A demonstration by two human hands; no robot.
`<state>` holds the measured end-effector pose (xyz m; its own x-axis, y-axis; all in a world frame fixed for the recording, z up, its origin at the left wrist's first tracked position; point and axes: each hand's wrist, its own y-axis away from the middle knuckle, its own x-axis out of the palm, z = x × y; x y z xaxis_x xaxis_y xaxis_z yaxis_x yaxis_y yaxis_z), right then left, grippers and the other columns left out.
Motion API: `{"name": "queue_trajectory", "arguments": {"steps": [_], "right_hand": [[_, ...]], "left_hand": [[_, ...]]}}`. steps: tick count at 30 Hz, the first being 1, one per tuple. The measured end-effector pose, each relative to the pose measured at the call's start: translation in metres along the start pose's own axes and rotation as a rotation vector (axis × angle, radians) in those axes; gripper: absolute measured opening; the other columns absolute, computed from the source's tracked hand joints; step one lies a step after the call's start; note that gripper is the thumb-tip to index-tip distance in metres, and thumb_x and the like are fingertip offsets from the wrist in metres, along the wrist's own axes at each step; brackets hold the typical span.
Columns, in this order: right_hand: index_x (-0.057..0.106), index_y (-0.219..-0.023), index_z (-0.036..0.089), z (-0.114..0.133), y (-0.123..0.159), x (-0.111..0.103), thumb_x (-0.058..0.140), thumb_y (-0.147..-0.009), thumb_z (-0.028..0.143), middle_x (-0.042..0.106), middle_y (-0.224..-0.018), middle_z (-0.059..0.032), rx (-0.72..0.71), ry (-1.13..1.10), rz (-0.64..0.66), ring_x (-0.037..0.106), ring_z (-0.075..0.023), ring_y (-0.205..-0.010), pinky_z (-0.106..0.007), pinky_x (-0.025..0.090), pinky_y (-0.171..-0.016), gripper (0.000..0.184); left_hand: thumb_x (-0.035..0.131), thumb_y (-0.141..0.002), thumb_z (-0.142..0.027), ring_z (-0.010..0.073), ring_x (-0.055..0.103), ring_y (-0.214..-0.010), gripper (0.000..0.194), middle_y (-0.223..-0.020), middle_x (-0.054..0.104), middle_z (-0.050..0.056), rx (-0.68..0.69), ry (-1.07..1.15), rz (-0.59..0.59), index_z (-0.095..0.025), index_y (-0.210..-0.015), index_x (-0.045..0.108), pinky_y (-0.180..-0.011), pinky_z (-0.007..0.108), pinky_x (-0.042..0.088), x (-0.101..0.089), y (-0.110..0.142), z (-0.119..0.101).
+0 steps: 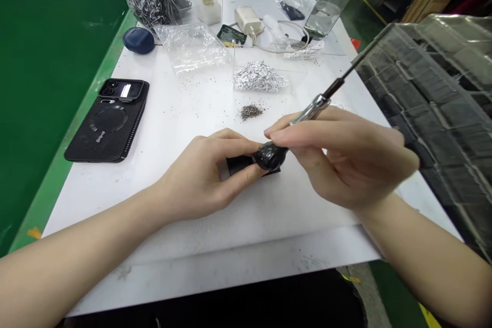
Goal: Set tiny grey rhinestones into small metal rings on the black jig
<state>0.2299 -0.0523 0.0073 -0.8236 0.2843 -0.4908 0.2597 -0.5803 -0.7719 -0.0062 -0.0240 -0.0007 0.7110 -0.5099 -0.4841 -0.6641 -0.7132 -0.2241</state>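
My left hand [207, 171] pinches a small black part [239, 165] between thumb and fingers, low over the white table. Much of that part is hidden, so its kind does not show. In my right hand [346, 151] is a screwdriver [315, 106], held like a pen. Its thin shaft points up and to the right, away from the black part. The rounded black handle end [271, 156] is beside my left fingertips; whether it touches the part I cannot tell. Just beyond my hands lies a small heap of tiny screws [251, 111].
Small white pieces [259, 77] are heaped in a clear tray behind the screws. A black phone [109, 120] lies at left, near a blue rounded object [138, 40]. Behind are plastic bags [196, 48], a white charger [248, 19] and a clear container [330, 5]. Stacked trays [434, 87] stand right.
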Motion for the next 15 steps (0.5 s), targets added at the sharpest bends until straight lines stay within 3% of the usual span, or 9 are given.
{"name": "queue_trajectory", "arguments": {"steps": [4,6,8,11,13,15], "right_hand": [[0.085,-0.110,0.029,0.004,-0.005,0.006,0.075,-0.102,0.022,0.089,-0.104,-0.0008,0.079,-0.114,-0.277,0.084,-0.0211,-0.086,-0.034,0.062,-0.057,0.015],[0.085,-0.107,0.031,0.003,-0.009,0.001,0.074,-0.103,0.028,0.087,-0.100,-0.0013,0.182,-0.120,-0.314,0.081,-0.0208,-0.077,-0.035,0.056,-0.050,0.011],[0.082,-0.106,0.032,-0.002,-0.011,-0.010,0.075,-0.101,0.025,0.082,-0.087,0.0014,0.322,-0.164,-0.131,0.070,-0.0161,-0.060,-0.034,0.052,-0.049,0.010],[0.078,-0.104,0.029,-0.015,-0.012,-0.028,0.077,-0.092,0.015,0.065,-0.060,0.0081,0.464,-0.229,0.327,0.050,-0.0116,-0.048,-0.031,0.043,-0.047,0.018],[0.078,-0.097,0.026,-0.024,-0.013,-0.034,0.074,-0.087,0.014,0.060,-0.057,0.0099,0.480,-0.227,0.583,0.049,-0.0098,-0.048,-0.029,0.042,-0.050,0.017],[0.079,-0.095,0.024,-0.030,-0.013,-0.036,0.071,-0.086,0.016,0.061,-0.058,0.0100,0.480,-0.223,0.751,0.051,-0.0086,-0.049,-0.027,0.044,-0.053,0.014]], "left_hand": [[0.075,-0.105,-0.032,0.0248,0.081,-0.110,0.021,-0.118,0.087,0.003,-0.024,0.001,-0.020,-0.028,-0.124,0.085,-0.098,0.039,0.065,0.001,0.000,0.000],[0.078,-0.104,-0.029,0.0236,0.082,-0.111,0.029,-0.119,0.087,0.002,-0.038,0.025,-0.055,-0.029,-0.133,0.079,-0.100,0.038,0.065,0.002,0.002,-0.001],[0.081,-0.101,-0.024,0.0215,0.083,-0.112,0.031,-0.119,0.088,0.001,-0.013,0.060,-0.109,-0.028,-0.132,0.077,-0.100,0.035,0.066,0.002,0.003,-0.002],[0.082,-0.099,-0.016,0.0211,0.083,-0.115,0.012,-0.116,0.088,0.001,0.051,0.066,-0.153,-0.026,-0.105,0.082,-0.104,0.033,0.066,0.002,0.003,-0.003],[0.082,-0.098,-0.015,0.0213,0.083,-0.114,0.013,-0.118,0.088,0.000,0.066,0.035,-0.164,-0.027,-0.095,0.083,-0.107,0.034,0.066,0.002,0.003,-0.005],[0.084,-0.097,-0.015,0.0210,0.083,-0.109,0.015,-0.122,0.087,-0.001,0.082,-0.004,-0.186,-0.029,-0.093,0.085,-0.102,0.035,0.067,0.002,0.003,-0.007]]}}
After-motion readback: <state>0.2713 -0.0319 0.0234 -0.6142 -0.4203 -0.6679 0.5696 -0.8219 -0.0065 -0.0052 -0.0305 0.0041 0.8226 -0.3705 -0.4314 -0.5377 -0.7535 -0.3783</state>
